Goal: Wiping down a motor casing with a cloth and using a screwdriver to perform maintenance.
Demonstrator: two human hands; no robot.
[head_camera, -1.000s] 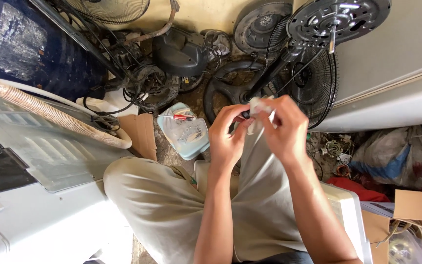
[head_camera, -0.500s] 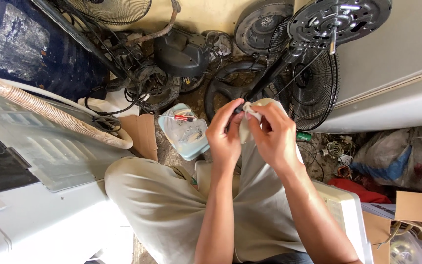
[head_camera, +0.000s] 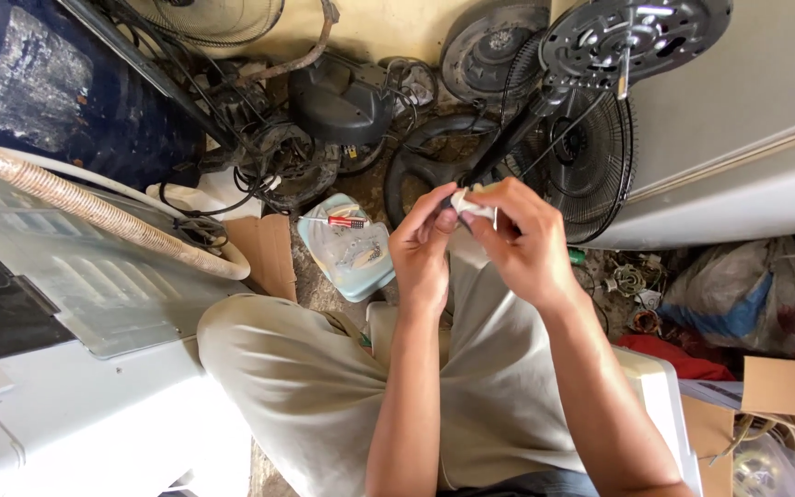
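Small white part [head_camera: 471, 204]: pinched between left hand [head_camera: 423, 247] and right hand [head_camera: 522, 241], both grips clenched on it, above the lap; risk: fingertip slip drops it into floor clutter near pale blue tray [head_camera: 350, 250]

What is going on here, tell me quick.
A person sits among fan parts and works with both bare hands at a small white part. The left hand and the right hand pinch it together above the knees. A light blue plastic tub of small bits stands on the floor left of the hands. A black fan grille leans just behind them, and a dark fan motor housing lies further back. What exactly the white part is cannot be told.
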